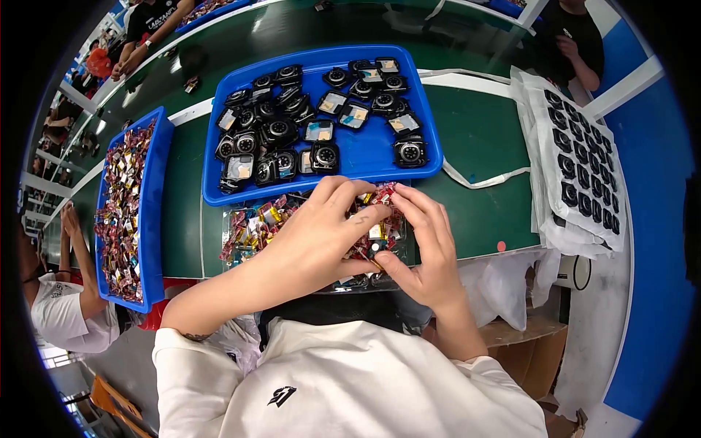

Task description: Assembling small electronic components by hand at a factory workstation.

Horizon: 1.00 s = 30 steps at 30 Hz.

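Observation:
A clear plastic tray (232,257) lies close in front of me, heaped with small battery modules (272,216), silver and yellow with reddish flex strips. My left hand (328,228) reaches across from the left, its fingers bent over the heap's right side. Facing it, my right hand (431,252) curves in with thumb and index finger around the same spot. Between the two hands sits a cluster of these modules, pressed by the fingertips. Which single piece each hand grips is partly hidden by the fingers.
Just beyond, a blue tray (380,155) holds many black watch cases. On the left stands a blue bin (162,219) full of similar modules. White sheets of black watch parts (580,160) are stacked at right. Co-workers sit across the green table (482,131) and at left.

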Each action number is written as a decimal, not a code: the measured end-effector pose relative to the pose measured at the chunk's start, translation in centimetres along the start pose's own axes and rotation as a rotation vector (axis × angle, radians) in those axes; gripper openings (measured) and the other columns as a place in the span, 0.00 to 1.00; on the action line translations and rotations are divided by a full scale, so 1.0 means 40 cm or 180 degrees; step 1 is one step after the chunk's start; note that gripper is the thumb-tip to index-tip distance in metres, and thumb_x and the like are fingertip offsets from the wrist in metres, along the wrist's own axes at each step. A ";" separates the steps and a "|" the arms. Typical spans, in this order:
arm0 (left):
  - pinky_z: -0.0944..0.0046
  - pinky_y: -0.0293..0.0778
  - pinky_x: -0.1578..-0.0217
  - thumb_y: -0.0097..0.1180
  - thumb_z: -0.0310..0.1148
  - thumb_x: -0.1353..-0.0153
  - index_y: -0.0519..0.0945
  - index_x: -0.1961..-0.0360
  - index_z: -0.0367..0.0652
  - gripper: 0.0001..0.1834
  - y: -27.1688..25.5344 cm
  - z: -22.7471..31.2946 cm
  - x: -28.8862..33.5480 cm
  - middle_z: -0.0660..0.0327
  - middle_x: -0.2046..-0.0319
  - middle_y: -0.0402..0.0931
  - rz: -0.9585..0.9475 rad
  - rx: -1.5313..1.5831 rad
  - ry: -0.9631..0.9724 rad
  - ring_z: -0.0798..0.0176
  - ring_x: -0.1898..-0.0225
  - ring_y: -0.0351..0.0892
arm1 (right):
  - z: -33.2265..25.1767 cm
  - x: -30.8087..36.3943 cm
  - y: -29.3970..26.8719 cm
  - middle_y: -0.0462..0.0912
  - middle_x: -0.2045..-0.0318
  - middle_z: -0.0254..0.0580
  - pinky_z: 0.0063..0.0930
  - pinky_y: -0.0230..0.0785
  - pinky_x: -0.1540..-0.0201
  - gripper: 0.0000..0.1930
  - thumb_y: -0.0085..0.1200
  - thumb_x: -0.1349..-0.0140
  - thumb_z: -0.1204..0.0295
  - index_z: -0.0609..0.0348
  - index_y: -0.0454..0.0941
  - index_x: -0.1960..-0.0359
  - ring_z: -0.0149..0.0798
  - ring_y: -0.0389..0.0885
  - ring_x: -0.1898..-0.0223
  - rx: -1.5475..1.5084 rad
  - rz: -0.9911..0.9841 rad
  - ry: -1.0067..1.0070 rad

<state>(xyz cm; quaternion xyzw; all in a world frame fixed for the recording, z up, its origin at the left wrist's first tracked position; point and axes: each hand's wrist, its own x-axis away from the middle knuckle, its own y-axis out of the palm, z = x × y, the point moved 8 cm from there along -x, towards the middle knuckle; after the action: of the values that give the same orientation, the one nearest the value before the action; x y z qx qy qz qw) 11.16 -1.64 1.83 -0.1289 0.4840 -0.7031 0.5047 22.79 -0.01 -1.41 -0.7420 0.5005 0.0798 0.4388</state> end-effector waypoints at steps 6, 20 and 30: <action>0.51 0.67 0.46 0.71 0.37 0.60 0.72 0.48 0.42 0.35 -0.033 -0.013 0.037 0.50 0.44 0.65 -0.0156 -0.0500 -0.0184 0.45 0.44 0.64 | -0.021 -0.010 0.034 0.68 0.43 0.49 0.45 0.63 0.43 0.34 0.66 0.51 0.59 0.59 0.69 0.43 0.53 0.67 0.44 -0.0005 -0.0307 -0.0046; 0.51 0.68 0.48 0.72 0.34 0.64 0.78 0.54 0.45 0.30 -0.094 -0.022 0.086 0.56 0.45 0.70 0.0365 -0.0213 -0.0139 0.47 0.46 0.68 | -0.011 -0.028 0.058 0.59 0.38 0.51 0.43 0.59 0.39 0.41 0.72 0.62 0.66 0.56 0.67 0.41 0.52 0.63 0.40 -0.0616 -0.0518 0.0318; 0.55 0.70 0.53 0.63 0.26 0.52 0.79 0.58 0.40 0.17 -0.154 -0.097 0.055 0.55 0.56 0.75 0.1035 -0.0452 -0.0449 0.51 0.55 0.72 | 0.014 -0.009 0.037 0.64 0.44 0.51 0.36 0.63 0.44 0.34 0.71 0.60 0.67 0.58 0.73 0.48 0.47 0.65 0.41 -0.1249 -0.0040 0.0957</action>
<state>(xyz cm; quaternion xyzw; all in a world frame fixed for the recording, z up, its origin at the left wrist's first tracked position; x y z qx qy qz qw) 3.96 -1.21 4.21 -0.1333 0.5102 -0.5657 0.6340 21.61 0.49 -2.38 -0.8196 0.5305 0.0615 0.2075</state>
